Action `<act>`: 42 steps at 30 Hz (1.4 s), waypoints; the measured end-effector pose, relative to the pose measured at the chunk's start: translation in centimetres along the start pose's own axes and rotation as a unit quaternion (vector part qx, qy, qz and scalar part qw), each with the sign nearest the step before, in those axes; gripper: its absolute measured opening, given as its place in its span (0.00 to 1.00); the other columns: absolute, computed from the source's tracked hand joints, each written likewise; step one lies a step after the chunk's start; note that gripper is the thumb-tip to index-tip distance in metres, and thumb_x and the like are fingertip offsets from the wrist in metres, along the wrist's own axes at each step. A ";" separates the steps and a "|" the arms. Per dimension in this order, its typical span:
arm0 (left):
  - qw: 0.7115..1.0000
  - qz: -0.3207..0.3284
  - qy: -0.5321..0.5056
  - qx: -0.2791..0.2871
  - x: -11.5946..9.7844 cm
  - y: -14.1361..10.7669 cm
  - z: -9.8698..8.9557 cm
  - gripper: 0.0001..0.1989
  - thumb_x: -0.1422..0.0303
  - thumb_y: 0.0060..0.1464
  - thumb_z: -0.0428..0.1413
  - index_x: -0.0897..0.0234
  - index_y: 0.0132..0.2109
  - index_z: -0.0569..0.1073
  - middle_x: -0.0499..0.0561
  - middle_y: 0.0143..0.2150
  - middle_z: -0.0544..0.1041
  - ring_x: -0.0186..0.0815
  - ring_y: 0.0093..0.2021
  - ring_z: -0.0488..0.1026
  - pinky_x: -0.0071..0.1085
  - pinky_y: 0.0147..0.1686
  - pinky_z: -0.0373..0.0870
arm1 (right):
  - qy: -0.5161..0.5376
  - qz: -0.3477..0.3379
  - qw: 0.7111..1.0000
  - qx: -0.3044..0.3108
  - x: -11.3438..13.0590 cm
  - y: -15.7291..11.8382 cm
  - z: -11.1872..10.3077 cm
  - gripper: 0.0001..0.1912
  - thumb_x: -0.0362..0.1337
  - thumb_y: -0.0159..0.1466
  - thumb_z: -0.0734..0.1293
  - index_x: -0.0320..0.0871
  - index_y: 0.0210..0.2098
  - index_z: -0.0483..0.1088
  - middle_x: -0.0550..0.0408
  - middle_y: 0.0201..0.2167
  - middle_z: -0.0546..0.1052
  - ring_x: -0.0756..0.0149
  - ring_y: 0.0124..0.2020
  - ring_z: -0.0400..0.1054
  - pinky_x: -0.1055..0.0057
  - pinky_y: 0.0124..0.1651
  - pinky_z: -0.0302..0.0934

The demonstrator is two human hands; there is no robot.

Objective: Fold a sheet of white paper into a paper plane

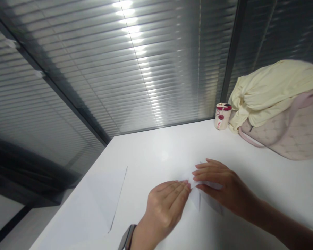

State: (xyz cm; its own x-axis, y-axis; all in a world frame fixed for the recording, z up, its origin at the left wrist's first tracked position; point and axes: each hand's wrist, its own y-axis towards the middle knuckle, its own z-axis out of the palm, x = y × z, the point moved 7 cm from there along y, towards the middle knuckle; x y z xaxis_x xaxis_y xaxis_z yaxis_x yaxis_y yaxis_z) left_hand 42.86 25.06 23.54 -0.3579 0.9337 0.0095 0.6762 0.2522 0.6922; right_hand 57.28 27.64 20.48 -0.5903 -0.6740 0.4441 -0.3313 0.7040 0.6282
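Between my hands is a folded piece of white paper [195,198], low over the white table [151,152]. My left hand [167,205], with a dark watch [127,237] at its wrist, has its fingers pressed together on the paper's left edge. From the right, my right hand [221,180] curls around the other side, thumb below and fingers above, with paper between them. A pointed flap hangs toward me beneath the fingertips. Part of the paper is hidden behind the right fingers.
White sheets [104,194] lie at the table's left side. At the back right stands a cream and red cup [222,116]. Beside it, a pink quilted bag [297,128] has a pale yellow cloth [273,90] over it. Window blinds [146,69] line the table's far edge.
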 end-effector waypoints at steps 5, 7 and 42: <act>1.000 -0.004 0.010 0.003 0.1 0.0 -0.1 0.14 0.83 0.55 0.51 0.73 0.48 0.72 0.59 0.41 0.81 0.40 0.42 0.79 0.35 0.42 0.78 | 0.001 0.006 1.000 0.006 0.0 0.0 -0.4 0.08 0.35 0.62 0.67 0.46 0.42 0.73 0.53 0.41 0.81 0.59 0.47 0.73 0.53 0.59 0.57; 1.000 -0.005 0.012 0.007 0.1 0.0 -0.1 0.14 0.83 0.55 0.51 0.72 0.48 0.71 0.59 0.42 0.81 0.40 0.42 0.79 0.35 0.42 0.78 | -0.005 -0.005 1.000 0.012 0.2 0.0 -0.7 0.08 0.34 0.63 0.66 0.46 0.42 0.73 0.53 0.41 0.81 0.60 0.47 0.73 0.54 0.59 0.58; 0.982 0.082 0.134 0.107 -3.3 -0.1 -0.8 0.19 0.82 0.63 0.37 0.86 0.50 0.70 0.69 0.51 0.75 0.49 0.53 0.73 0.41 0.48 0.75 | -0.065 -0.122 0.987 -0.079 1.5 -2.1 -2.9 0.13 0.24 0.63 0.64 0.40 0.45 0.74 0.53 0.30 0.67 0.64 0.35 0.59 0.66 0.39 0.59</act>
State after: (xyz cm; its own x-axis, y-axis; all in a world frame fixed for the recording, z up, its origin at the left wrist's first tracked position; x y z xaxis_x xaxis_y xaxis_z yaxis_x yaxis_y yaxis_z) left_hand 43.52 21.75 24.03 -0.3705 0.8728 0.3177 0.8483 0.1786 0.4985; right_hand 59.17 24.54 21.69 -0.5999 -0.7778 0.1873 -0.3633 0.4734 0.8024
